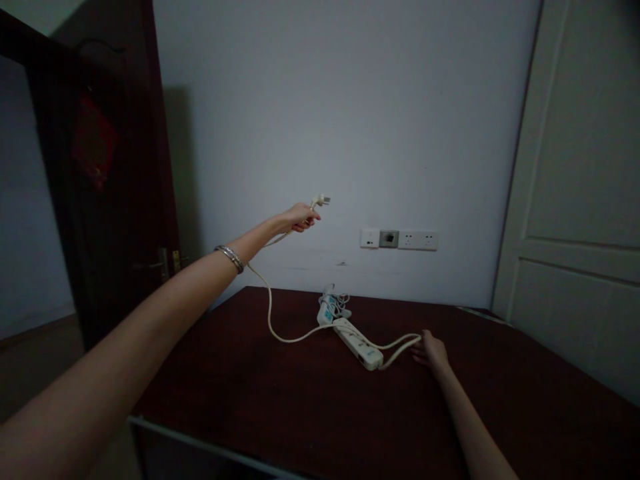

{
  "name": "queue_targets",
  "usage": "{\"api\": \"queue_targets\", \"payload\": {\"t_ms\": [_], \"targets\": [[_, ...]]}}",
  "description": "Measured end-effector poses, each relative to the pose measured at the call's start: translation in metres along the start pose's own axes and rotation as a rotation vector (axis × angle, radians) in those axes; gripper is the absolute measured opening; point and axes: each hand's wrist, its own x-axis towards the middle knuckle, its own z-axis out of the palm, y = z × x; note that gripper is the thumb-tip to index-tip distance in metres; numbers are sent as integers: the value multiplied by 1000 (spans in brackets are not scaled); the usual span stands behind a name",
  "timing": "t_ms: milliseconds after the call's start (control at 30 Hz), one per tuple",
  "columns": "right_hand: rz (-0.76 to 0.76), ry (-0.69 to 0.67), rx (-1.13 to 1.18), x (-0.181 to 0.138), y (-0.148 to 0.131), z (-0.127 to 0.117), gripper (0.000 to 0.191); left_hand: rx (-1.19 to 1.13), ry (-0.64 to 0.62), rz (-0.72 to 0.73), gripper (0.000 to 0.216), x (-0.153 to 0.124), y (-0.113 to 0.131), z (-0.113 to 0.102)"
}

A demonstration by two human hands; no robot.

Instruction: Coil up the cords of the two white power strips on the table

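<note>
Raised in front of the wall, my left hand point(301, 217) is closed round the cord just behind a white plug point(320, 200), whose metal prongs point right. From there the pale cord point(287, 341) hangs in a curve and runs over a white power strip point(359, 343) lying on the dark table. Low on the right, my right hand point(433, 353) pinches a loop of the same cord beside the strip. Behind the strip's far end sits a second white-and-blue power strip point(327, 310) with a thin grey cord point(341, 303) bundled on it.
The dark red table point(280, 413) stands against a pale wall with a row of wall sockets point(417, 241) above it. A dark door point(115, 133) with a handle is at the left. A cream panelled door point(575, 200) rises at the right.
</note>
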Motion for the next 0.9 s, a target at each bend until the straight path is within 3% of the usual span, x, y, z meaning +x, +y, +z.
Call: {"api": "queue_targets", "payload": {"t_ms": [233,367,533,733,900], "targets": [[-231,293,-211,-2,0,-10,5,47,-114,72,9,-20,-44,42],[-343,374,-285,-9,-3,-8,14,-183,-67,68,15,-39,-76,76],[-504,400,-348,-16,-7,-2,27,-551,-39,44,29,-51,-138,130],[-917,209,-450,-47,-21,21,20,-813,121,-63,31,-56,-203,187],[-1148,380,-664,-74,-40,30,21,-895,138,-111,27,-63,-221,211]]}}
